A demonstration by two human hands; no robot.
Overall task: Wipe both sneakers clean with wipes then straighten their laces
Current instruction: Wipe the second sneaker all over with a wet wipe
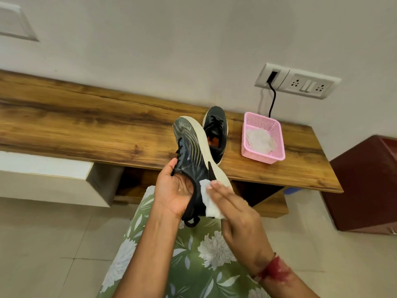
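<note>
1. The wooden shelf (86,117) ran across the middle of the frame and served as the rest surface.
2. The held sneaker (193,147) was raised at frame centre, toe pointing up and away and heel low, clear of the shelf. Its pale midsole faced right. Judged light and easy for one hand. The knit upper looked soft and would dent under pressure. The midsole looked firmer and would take harder rubbing.
3. The second sneaker (216,130) stood on the shelf just behind the held one, partly hidden by it, with its laces (216,123) loose on top. The collar or heel looked like the best place to take hold.
4. The pink basket (277,138) sat on the shelf to the right of centre, near the second sneaker. It held spare wipes (260,139).
5. The left hand (174,190) gripped the held sneaker at its collar. The fingers reached inside the opening and the thumb lay on the outer upper. The shoe extended up and right from this grip.
6. The right hand (236,214) kept its fingers straight and flat, pressing the wipe against the shoe. The thumb was hidden.
7. The wipe (207,196) lay between those fingers and the heel side of the held sneaker, below centre. It was thin, limp, probably damp, and apt to bunch, so flat pressure suited it.
</note>
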